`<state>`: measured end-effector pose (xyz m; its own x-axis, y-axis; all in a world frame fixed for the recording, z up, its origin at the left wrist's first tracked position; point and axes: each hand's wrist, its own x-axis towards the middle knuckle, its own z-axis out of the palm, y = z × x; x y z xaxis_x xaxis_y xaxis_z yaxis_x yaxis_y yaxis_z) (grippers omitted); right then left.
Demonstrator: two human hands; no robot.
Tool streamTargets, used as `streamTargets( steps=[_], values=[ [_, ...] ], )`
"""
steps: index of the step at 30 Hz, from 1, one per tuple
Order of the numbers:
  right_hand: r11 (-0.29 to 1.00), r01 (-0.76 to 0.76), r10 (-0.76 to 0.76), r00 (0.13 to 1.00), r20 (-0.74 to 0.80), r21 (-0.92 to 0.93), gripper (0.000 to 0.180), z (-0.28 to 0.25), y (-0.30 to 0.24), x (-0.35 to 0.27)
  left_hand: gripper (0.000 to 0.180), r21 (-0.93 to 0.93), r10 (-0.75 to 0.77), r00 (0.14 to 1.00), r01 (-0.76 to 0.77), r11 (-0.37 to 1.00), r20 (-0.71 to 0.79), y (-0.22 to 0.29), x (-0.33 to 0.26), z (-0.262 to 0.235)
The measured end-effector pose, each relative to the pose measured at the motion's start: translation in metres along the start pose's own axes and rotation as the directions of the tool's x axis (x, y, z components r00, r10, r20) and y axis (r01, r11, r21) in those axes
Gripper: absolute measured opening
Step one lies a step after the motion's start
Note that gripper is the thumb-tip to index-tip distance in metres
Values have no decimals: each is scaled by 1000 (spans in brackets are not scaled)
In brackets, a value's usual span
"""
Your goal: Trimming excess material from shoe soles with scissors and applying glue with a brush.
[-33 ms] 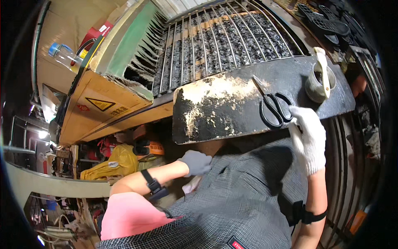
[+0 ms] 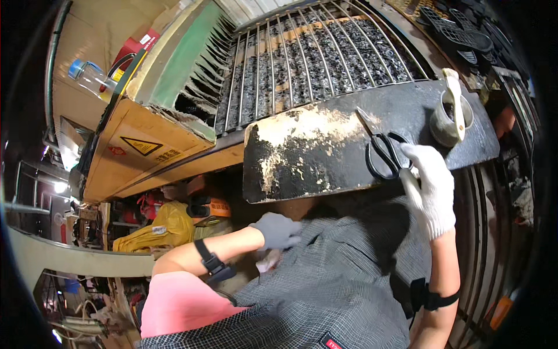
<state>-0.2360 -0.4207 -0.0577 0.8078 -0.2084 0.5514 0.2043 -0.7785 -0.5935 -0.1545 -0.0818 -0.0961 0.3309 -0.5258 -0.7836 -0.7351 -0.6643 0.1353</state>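
On the dark, worn board [image 2: 343, 168] lies a pair of black-handled scissors [image 2: 366, 122], blades pointing away and to the left. My right hand [image 2: 431, 189], in a white knitted glove, is at the scissors' handles with thumb and fingers apart; whether a fingertip touches the handle cannot be told. The scissors rest on the board rather than in my grasp. Low at the left, my left hand [image 2: 277, 231] in a grey glove is beside the checked apron [image 2: 325, 279] over my lap, its fingers loosely stretched and slightly apart. A pot [image 2: 444, 128] with a white-handled brush [image 2: 455, 99] stands at the board's right.
Beyond the board, metal bars [image 2: 299, 55] run over a bed of dark flakes. A box-like machine part [image 2: 157, 145] with a warning label and ragged strips stands left. Farther left are a plastic bottle [image 2: 90, 78] and a yellow bag [image 2: 165, 224]. Black soles [image 2: 459, 32] lie far right.
My right hand has shifted slightly left and away from me by the scissors' handles. The fingers of my left hand have loosened and spread a little. The scissors keep their place on the board.
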Motion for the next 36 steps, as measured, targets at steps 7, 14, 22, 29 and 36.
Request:
streamTargets(
  steps=[7,14,22,29,36],
  values=[
    [967,160,-146,986,83,-198,31,52,36,35,36,-238,226,801,-413,879,-555,-13,-18,-125],
    [973,109,-108,994,15,-204,26,62,44,40,44,105,-204,529,496,862,-824,-238,35,-211],
    [975,105,-102,995,23,-194,30,64,43,46,61,-255,-807,214,877,406,-551,-398,63,-175],
    [980,79,-70,996,53,-183,32,65,42,48,42,-420,-770,70,805,419,-635,-416,82,-176],
    [976,110,-107,994,27,-187,32,69,43,49,34,-198,-545,321,696,690,-774,-341,67,-183]
  ],
)
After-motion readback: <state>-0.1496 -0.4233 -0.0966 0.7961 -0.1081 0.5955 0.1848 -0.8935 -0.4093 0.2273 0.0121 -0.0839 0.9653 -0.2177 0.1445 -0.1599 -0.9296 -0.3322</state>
